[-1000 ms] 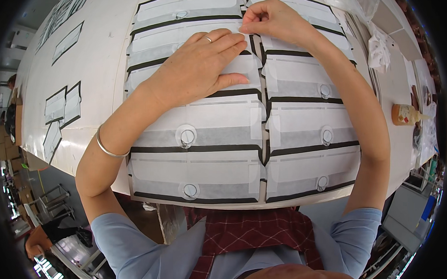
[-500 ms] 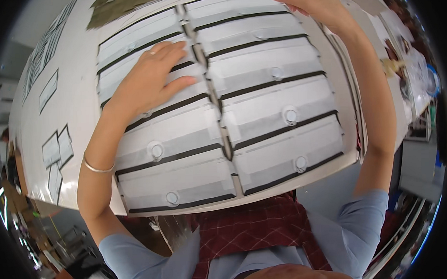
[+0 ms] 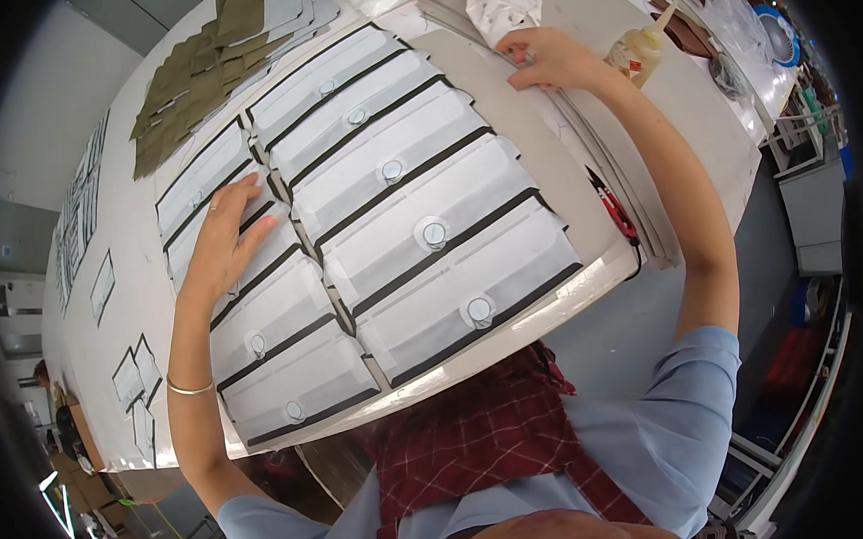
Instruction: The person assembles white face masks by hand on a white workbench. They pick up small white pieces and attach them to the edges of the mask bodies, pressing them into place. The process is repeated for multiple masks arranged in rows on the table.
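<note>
Two columns of overlapping white-grey rectangular pieces (image 3: 394,295) lie on the table, each with a black edge strip and several with a round, clear-rimmed disc (image 3: 434,233). My left hand (image 3: 229,234) rests on the left column near the seam, fingers spread and nothing held. Beyond the right column, my right hand (image 3: 562,61) is over the edge of a stack of thin pale boards (image 3: 613,168). Its fingers are curled, with the thumb apart from them; I see nothing held between them.
Olive-green pieces (image 3: 183,93) overlap at the far left. A crumpled white cloth (image 3: 503,8) and a nozzle bottle of yellowish liquid (image 3: 636,51) stand near my right hand. A red-handled tool (image 3: 618,214) lies beside the boards. Small black-edged pieces (image 3: 129,380) are at left.
The view has turned rightward, bringing the bottle, cloth and red-handled tool into sight. My right hand has moved from the top of the right column to the boards. My left hand stays on the left column.
</note>
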Demonstrator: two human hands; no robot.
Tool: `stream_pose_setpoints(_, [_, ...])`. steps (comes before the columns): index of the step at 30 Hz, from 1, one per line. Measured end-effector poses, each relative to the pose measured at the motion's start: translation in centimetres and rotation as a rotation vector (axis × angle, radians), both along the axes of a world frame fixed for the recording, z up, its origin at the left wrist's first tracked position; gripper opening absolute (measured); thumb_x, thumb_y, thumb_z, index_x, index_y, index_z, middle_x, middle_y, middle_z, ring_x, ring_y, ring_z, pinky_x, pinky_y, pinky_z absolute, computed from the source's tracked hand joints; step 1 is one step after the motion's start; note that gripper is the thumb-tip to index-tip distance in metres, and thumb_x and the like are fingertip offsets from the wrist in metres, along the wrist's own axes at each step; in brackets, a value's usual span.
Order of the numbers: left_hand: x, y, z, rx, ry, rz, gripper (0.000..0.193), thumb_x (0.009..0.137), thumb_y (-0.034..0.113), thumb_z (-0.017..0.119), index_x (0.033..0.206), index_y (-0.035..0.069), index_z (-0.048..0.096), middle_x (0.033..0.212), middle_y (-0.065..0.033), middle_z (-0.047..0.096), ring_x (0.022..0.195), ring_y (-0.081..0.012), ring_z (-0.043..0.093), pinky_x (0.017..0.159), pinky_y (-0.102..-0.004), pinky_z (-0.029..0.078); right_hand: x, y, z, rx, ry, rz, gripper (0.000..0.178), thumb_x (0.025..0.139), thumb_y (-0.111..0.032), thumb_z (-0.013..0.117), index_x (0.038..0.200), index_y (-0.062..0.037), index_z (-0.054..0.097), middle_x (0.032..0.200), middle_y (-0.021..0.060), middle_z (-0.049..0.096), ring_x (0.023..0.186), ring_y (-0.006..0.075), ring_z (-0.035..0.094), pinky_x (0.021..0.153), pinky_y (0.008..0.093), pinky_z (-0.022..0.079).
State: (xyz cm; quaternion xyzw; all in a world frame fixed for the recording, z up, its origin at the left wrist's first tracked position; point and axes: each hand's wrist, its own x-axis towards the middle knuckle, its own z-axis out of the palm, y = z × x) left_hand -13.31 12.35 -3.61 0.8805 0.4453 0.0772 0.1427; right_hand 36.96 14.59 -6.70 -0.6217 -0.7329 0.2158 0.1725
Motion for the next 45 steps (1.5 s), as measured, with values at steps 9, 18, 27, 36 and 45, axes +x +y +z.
stream_pose_setpoints(9, [0.4, -0.4, -0.9, 0.118, 0.068, -0.041, 0.057, 0.095, 0.034, 0.066, 0.132, -0.006, 0.05, 0.142, -0.022, 0.052, 0.129, -0.0394, 0.048, 0.11, -0.044, 0.039, -2.7, -0.2, -2.9, 0.183, 0.082, 0.316, 0.063, 0.09, -0.029, 0.066, 0.144, -0.0022, 0.047, 0.145, 0.0203, 0.049, 0.135, 0.0346, 0.044, 0.112, 0.0404, 0.037])
stream_pose_setpoints(18, [1.1, -0.7, -0.3, 0.051, 0.068, 0.006, 0.057, 0.094, 0.032, 0.066, 0.134, -0.005, 0.05, 0.145, -0.0228, 0.05, 0.131, -0.0387, 0.047, 0.11, -0.0447, 0.039, -0.7, -0.7, -5.0, 0.403, -0.027, 0.592, 0.039, 0.091, -0.025, 0.06, 0.123, -0.0018, 0.062, 0.128, 0.0202, 0.062, 0.118, 0.0384, 0.056, 0.1, 0.045, 0.046])
stream_pose_setpoints(27, [1.3, -0.7, -0.4, 0.074, 0.067, -0.005, 0.049, 0.093, 0.029, 0.067, 0.125, -0.004, 0.051, 0.147, -0.0231, 0.049, 0.131, -0.0401, 0.046, 0.11, -0.045, 0.039, 0.6, -1.7, -3.3, 0.443, -0.165, 0.268, 0.021, 0.089, -0.01, 0.065, 0.108, -0.0018, 0.068, 0.103, 0.0124, 0.07, 0.094, 0.0281, 0.065, 0.08, 0.037, 0.052])
stream_pose_setpoints(36, [3.6, 0.3, 1.4, 0.193, 0.018, -0.015, 0.05, 0.093, 0.025, 0.068, 0.132, -0.002, 0.054, 0.135, -0.018, 0.059, 0.124, -0.0341, 0.055, 0.106, -0.0429, 0.042, 1.3, -2.7, 2.1, -0.098, 0.665, -0.069, 0.025, 0.088, -0.014, 0.074, 0.11, -0.0045, 0.069, 0.09, -0.0014, 0.066, 0.08, 0.0062, 0.061, 0.074, 0.0218, 0.051])
stream_pose_setpoints(45, [18.1, -2.3, 2.2, -0.712, -0.698, 0.041, 0.037, 0.097, 0.026, 0.067, 0.125, 0.003, 0.06, 0.108, -0.007, 0.071, 0.1, -0.0126, 0.065, 0.079, -0.0256, 0.05, -6.6, -5.1, 4.5, -0.11, 0.847, 0.079, 0.027, 0.093, -0.017, 0.071, 0.116, -0.0036, 0.067, 0.094, 0.0007, 0.068, 0.081, 0.0061, 0.062, 0.075, 0.0218, 0.052])
